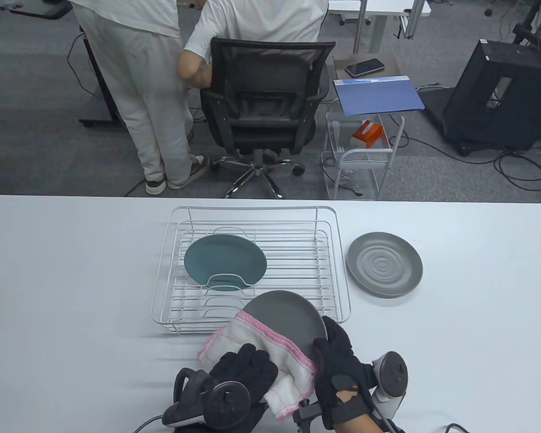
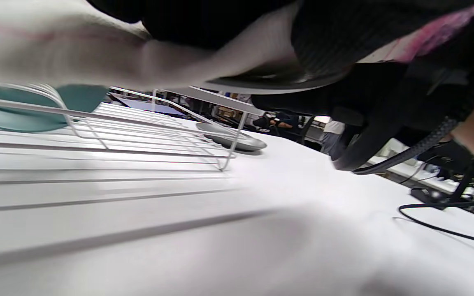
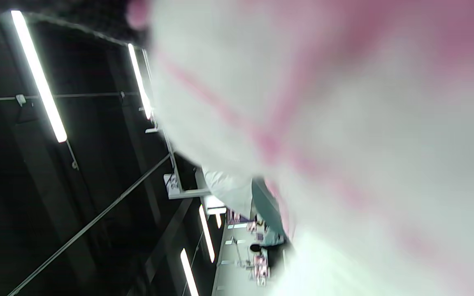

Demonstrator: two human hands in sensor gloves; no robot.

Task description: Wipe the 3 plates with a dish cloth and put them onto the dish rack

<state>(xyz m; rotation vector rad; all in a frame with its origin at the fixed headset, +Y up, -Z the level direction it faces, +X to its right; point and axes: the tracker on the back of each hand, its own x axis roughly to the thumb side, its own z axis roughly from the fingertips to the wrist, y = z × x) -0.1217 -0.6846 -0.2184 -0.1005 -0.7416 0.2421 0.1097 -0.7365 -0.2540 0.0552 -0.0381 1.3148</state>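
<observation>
A dark grey plate [image 1: 288, 313] is held tilted above the table, just off the front right corner of the white wire dish rack [image 1: 252, 212]. My right hand [image 1: 329, 343] grips its right rim. My left hand [image 1: 248, 361] holds a white dish cloth with a pink edge [image 1: 270, 343] against the plate's lower left part. A teal plate [image 1: 225, 261] lies in the rack's left half. A ringed grey plate [image 1: 384, 264] sits on the table to the right of the rack. In the left wrist view the cloth [image 2: 76, 53] hangs above the rack [image 2: 138, 135]. The cloth [image 3: 344, 123] fills the right wrist view.
The white table [image 1: 72, 279] has open surface left of the rack and at the far right. A black cable [image 1: 460, 427] lies by the front right edge. Beyond the far edge stand an office chair [image 1: 266, 103], two people and a wire cart [image 1: 360, 158].
</observation>
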